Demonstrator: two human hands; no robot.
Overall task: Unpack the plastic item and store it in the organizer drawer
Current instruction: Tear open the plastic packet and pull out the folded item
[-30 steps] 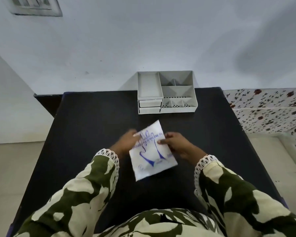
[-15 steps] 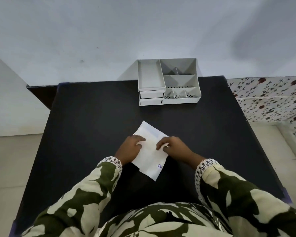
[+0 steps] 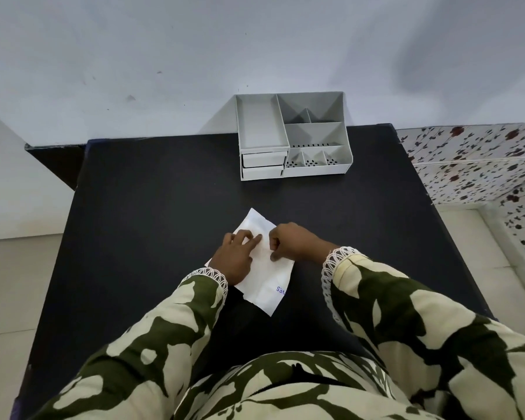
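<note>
A white paper packet (image 3: 265,275) with a bit of blue print lies plain side up on the black table (image 3: 152,213), near its middle. My left hand (image 3: 235,257) rests flat on the packet's left half with the fingers spread. My right hand (image 3: 291,241) pinches the packet's right edge between curled fingers. What is inside the packet is hidden. The white organizer (image 3: 293,137) stands at the table's far edge against the wall, with two shut drawers (image 3: 263,165) stacked at its front left.
The organizer's top has several open compartments, all bare. A pale wall rises right behind the table. A flower-patterned surface (image 3: 482,165) lies to the right and a tiled floor (image 3: 9,283) to the left.
The packet has been turned from its printed side, with the blue glove drawing, onto its plain side. Both hands have stayed on it, the right one now pinching the edge.
</note>
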